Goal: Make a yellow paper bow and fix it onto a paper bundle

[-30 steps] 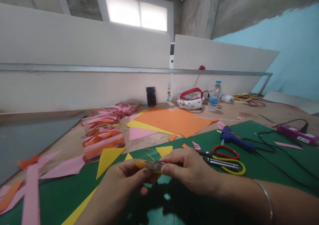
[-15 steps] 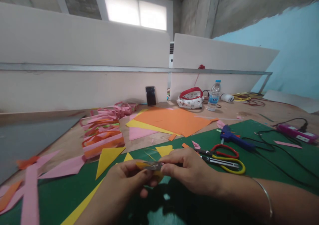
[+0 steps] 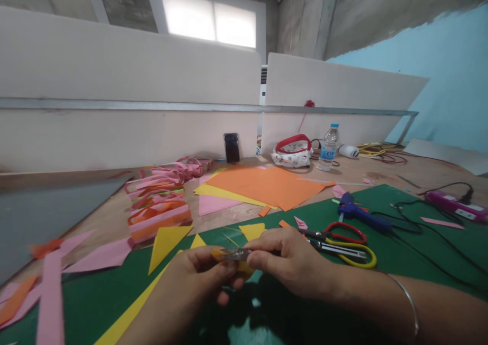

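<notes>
My left hand (image 3: 198, 276) is closed, pinching a small piece of yellow paper (image 3: 218, 254) between thumb and fingers. In my right hand (image 3: 292, 263) is a small metal tool (image 3: 237, 254) with a shiny pointed tip, laid against that paper. Its kind is hard to make out, since the fingers cover its handle. Just right of my right hand lie scissors (image 3: 345, 232) with red and yellow handles, beside a silver-and-black cutter knife (image 3: 339, 252). Yellow paper triangles (image 3: 168, 246) rest beyond my left hand, on the green cutting mat (image 3: 95, 304).
A blue glue gun (image 3: 360, 215) with a black cord lies to the right, near a purple power strip (image 3: 455, 206). Orange sheets (image 3: 267, 182) and folded pink-orange strips (image 3: 160, 212) lie ahead. Farther back stand a phone (image 3: 231, 147), a pouch (image 3: 293, 154) and a water bottle (image 3: 328, 149).
The view has shifted very slightly. Both hands keep almost the same pose, with the metal tool still against the yellow paper.
</notes>
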A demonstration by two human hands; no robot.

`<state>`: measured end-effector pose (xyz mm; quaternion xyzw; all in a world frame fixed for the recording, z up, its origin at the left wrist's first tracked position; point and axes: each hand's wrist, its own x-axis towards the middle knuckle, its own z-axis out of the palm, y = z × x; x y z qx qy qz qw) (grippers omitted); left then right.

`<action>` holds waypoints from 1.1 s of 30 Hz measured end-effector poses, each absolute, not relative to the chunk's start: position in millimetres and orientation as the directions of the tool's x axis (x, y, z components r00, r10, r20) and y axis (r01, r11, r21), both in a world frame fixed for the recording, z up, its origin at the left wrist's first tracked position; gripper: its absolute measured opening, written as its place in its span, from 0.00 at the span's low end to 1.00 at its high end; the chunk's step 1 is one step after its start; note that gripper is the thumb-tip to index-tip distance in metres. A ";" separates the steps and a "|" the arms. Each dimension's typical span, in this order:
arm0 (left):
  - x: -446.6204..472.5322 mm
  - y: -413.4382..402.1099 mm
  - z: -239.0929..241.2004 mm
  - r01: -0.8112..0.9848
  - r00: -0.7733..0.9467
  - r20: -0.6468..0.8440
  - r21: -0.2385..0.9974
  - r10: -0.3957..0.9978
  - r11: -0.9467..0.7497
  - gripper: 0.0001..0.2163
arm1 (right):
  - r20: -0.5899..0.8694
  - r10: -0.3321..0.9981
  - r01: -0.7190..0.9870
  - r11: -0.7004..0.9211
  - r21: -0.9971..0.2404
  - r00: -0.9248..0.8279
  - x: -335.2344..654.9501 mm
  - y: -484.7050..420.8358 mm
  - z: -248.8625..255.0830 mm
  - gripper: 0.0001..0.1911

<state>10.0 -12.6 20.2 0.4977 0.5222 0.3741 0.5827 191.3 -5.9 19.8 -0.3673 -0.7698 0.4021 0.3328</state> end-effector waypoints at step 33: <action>9.4 -17.9 26.3 0.110 0.261 -0.288 0.957 0.921 0.268 0.07 | 0.214 0.841 0.299 0.397 -0.868 -0.497 186.5 -16.6 29.6 0.14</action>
